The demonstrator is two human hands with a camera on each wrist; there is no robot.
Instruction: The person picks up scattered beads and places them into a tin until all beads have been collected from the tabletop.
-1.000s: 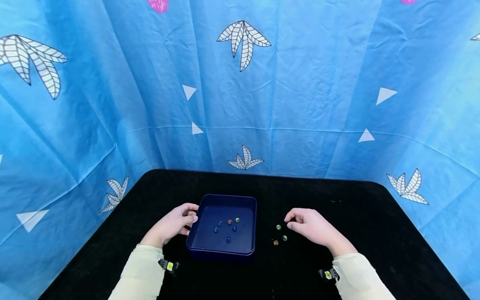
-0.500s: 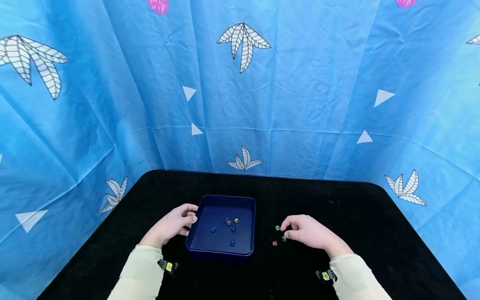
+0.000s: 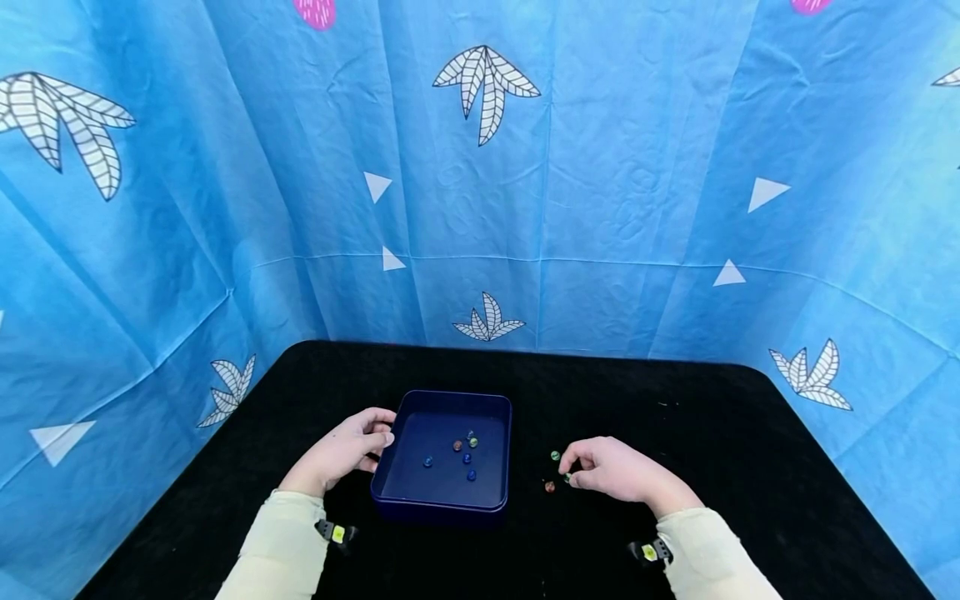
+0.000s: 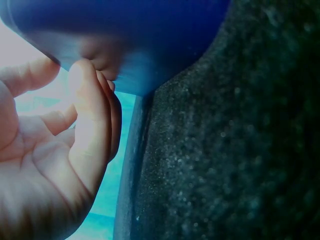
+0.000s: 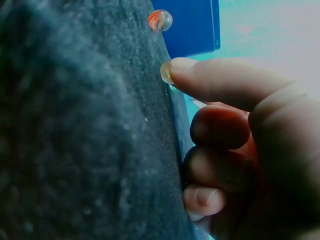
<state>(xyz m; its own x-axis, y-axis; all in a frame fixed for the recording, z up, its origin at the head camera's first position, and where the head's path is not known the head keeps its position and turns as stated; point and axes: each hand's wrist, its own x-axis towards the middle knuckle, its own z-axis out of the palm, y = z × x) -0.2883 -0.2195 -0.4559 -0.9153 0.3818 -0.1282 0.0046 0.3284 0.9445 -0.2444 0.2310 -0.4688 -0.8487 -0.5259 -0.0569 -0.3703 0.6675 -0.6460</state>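
My left hand [image 3: 345, 450] rests its thumb and fingertips on the left outer wall of a square dark blue tray [image 3: 441, 503]. In the left wrist view those fingertips meet the shiny wall. My right hand [image 3: 618, 471] is low over the black cloth, right of the tray. Between its thumb and forefinger it pinches a clear greenish marble [image 5: 165, 73], partly covered by the thumb. Just to the left lies an orange-swirled marble [image 3: 550, 487], and a green marble [image 3: 555, 456] sits beyond the fingertips. Inside the tray are a brown marble [image 3: 457, 446], a yellow-green marble [image 3: 473, 442] and several blue marbles [image 3: 467, 458].
A table with black cloth [image 3: 637, 392] bears everything. Blue patterned curtains [image 3: 487, 208] hang behind it and along both sides. Small pale specks [image 3: 667, 404] lie on the cloth at the back right.
My right hand has come down and leftward to the nearer greenish marble, its thumb and forefinger closing on it. Some blue marbles have rolled within the tray. My left hand stays at the tray's wall.
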